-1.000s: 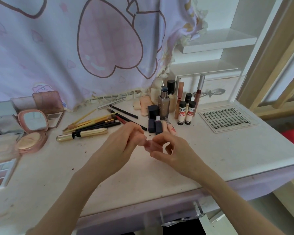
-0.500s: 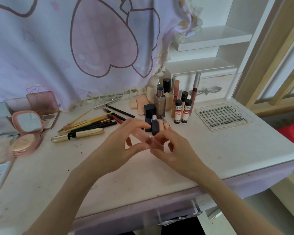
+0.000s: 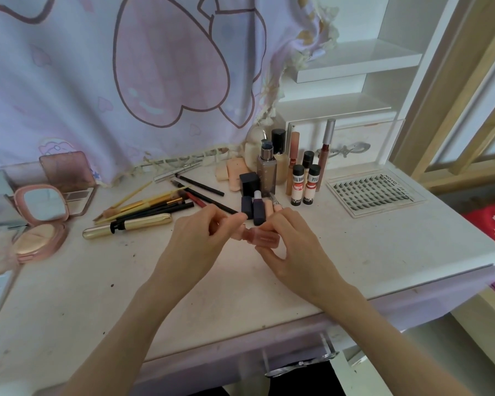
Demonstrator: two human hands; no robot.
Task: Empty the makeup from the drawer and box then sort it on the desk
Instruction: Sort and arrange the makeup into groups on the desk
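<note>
Mostly sorted already: compacts (image 3: 40,221) at left, pencils (image 3: 155,204) next, bottles (image 3: 280,170) standing behind. Above the bench (image 3: 355,267), left hand (image 3: 200,238) and right hand (image 3: 295,247) fingers pinch a small pink lip tube (image 3: 257,235), seemingly the last unplaced item.

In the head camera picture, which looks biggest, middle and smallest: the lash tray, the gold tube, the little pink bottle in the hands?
1. lash tray
2. gold tube
3. little pink bottle, held by both hands, though nearest the camera
</note>
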